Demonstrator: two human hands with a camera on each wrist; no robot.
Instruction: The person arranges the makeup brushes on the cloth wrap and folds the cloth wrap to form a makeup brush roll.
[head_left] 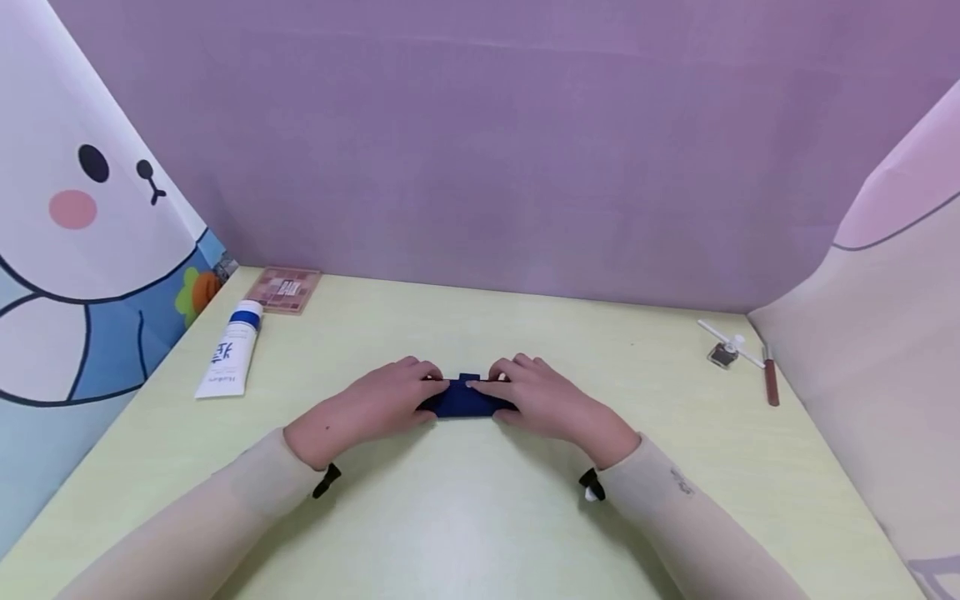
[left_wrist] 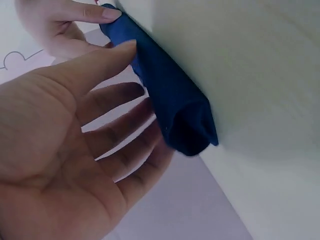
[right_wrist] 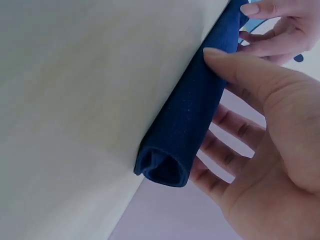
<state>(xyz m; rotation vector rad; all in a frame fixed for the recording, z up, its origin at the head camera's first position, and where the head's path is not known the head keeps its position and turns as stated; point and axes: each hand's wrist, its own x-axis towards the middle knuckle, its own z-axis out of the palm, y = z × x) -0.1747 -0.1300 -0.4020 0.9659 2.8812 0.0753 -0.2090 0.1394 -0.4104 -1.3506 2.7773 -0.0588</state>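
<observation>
Dark blue cloth roll, one piece, lies flat on the pale green surface at its middle, long axis running left to right across the person's front; one open, curled end shows in each wrist view, so the roll points sideways toward either hand. Left hand sits at the roll's left end, thumb and fingers only loosely bent around it: thumb tip touches the cloth's upper edge, the other fingers lie along its side, grip wide and relaxed, not pinching. Right hand mirrors this at the right end, thumb pressed on top of the roll, fingers spread straight along the underside as seen from the wrist camera, again a loose, open grip. Both hands touch the cloth; fingertips nearly meet over its centre in the head view. Count elsewhere on the surface: one white tube with a blue band at far left, one pink palette just behind it, one small clear pot with a white stick at far right, one brown pencil near that pot
</observation>
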